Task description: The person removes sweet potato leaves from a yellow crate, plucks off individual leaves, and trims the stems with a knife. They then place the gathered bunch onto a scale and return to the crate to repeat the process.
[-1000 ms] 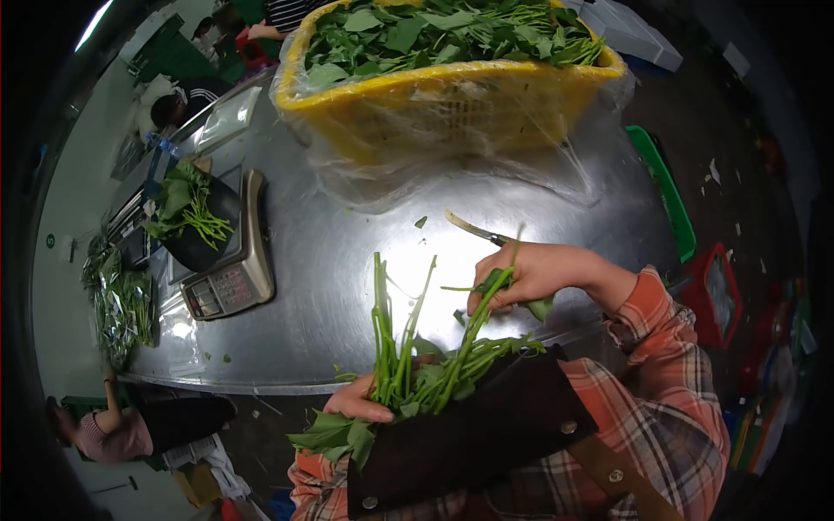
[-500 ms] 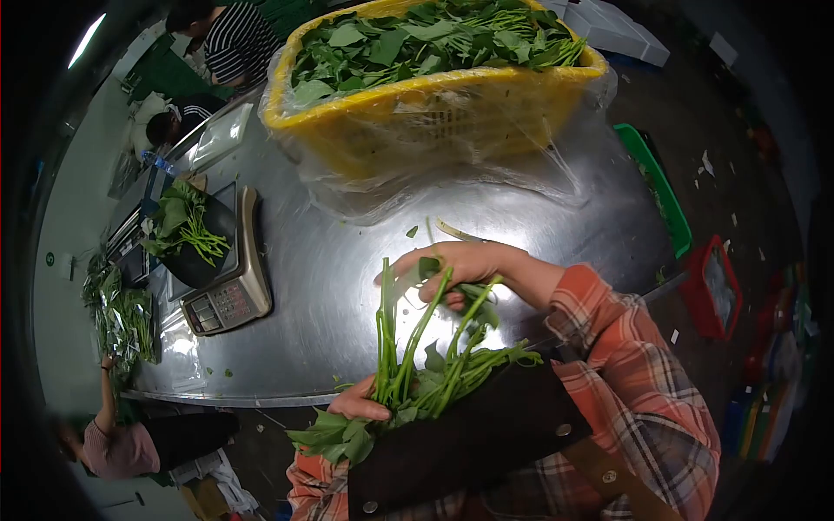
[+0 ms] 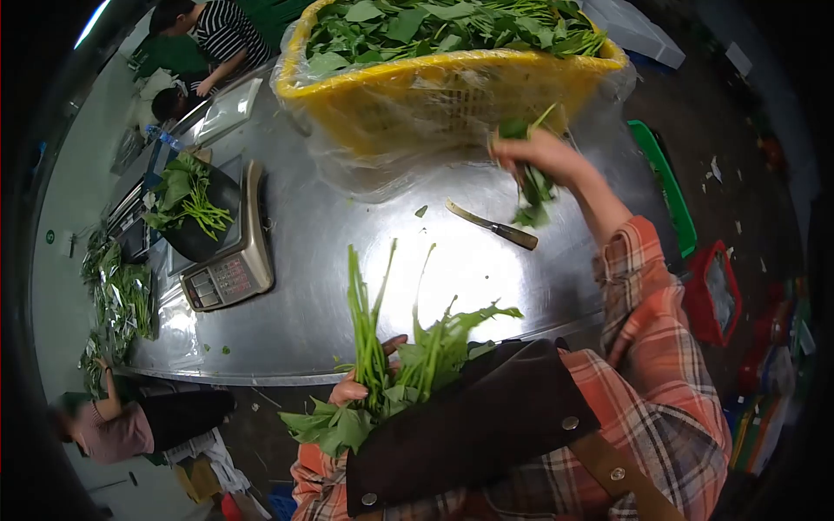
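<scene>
My left hand is closed around a bunch of leafy green stems, held upright against the dark apron at the table's near edge. My right hand is raised in front of the yellow crate, its fingers closed on a few leafy greens, somewhat blurred. Below that hand a curved knife with a wooden handle lies on the metal table. Leafy greens fill the plastic-lined crate. Another bunch rests in the dark pan of a scale at the left.
Bundled greens lie at the table's far left, beside a person in pink. A person in a striped top and another person are at the back left. A green tray and a red container stand at the right.
My right hand has moved away from the bunch, up and right toward the crate, with some greens in it. The knife now shows fully. My left hand keeps its bunch.
</scene>
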Tool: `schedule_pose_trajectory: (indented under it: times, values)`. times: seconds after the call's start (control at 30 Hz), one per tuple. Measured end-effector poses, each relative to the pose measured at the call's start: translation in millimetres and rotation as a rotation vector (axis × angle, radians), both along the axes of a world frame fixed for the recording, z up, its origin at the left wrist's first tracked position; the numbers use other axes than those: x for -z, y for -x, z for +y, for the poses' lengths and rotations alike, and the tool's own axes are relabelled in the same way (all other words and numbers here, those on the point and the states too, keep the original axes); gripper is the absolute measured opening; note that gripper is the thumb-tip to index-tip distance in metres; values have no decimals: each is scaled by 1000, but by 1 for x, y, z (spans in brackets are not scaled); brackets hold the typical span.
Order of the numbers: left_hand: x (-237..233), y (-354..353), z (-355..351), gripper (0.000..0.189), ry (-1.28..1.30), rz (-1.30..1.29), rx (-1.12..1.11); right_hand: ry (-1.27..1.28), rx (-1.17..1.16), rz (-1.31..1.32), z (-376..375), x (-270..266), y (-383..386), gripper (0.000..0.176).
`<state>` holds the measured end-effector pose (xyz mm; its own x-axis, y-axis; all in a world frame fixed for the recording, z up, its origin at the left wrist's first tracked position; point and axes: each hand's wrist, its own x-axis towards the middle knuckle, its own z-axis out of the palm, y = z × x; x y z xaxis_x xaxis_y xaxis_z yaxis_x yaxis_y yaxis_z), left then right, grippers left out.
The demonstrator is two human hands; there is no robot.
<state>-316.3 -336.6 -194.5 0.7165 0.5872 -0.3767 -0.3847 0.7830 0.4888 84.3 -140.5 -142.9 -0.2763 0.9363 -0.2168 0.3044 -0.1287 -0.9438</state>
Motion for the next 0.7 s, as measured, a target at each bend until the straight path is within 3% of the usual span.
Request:
schedule_pose_trajectory:
  times: [0.07, 0.13, 0.23, 0.3, 0.33, 0.37, 0.43, 0.47, 0.53, 0.63, 0.7]
  values:
    - [-20, -14, -5, 101, 11, -75, -197, -202, -332, -756, -9, 59, -16, 23]
    - [-35, -15, -6, 102, -21, 61, -288, -393, -421, -737, -35, 71, -13, 26]
    - [-43, -9, -12, 101, -73, 159, -323, -35, -101, -399, -71, -12, 48, 24]
    - [-49, -6, -16, 98, -149, 279, -311, -333, -201, -127, -93, -36, 82, 23]
    - [-52, -5, -18, 96, -196, 355, -301, -705, -339, -55, -96, -27, 98, 19]
    - [-41, 3, -17, 96, -182, 295, -212, -812, -439, -63, -102, -41, 118, 18]
    - [-48, 1, -19, 96, -192, 277, -219, -655, -585, -241, -117, -42, 152, 29]
    - [-51, 0, -20, 95, -199, 267, -223, -498, -723, -319, -118, -48, 163, 22]
    - [-47, 3, -23, 98, -85, 135, -343, -575, -809, -246, -115, -24, 174, 25]
    - [-32, 7, -29, 95, -27, -119, -431, -369, -671, -11, -102, -8, 176, 18]
    - [-32, 11, -30, 95, 0, -165, -434, 2, -494, 240, -97, -7, 172, 16]
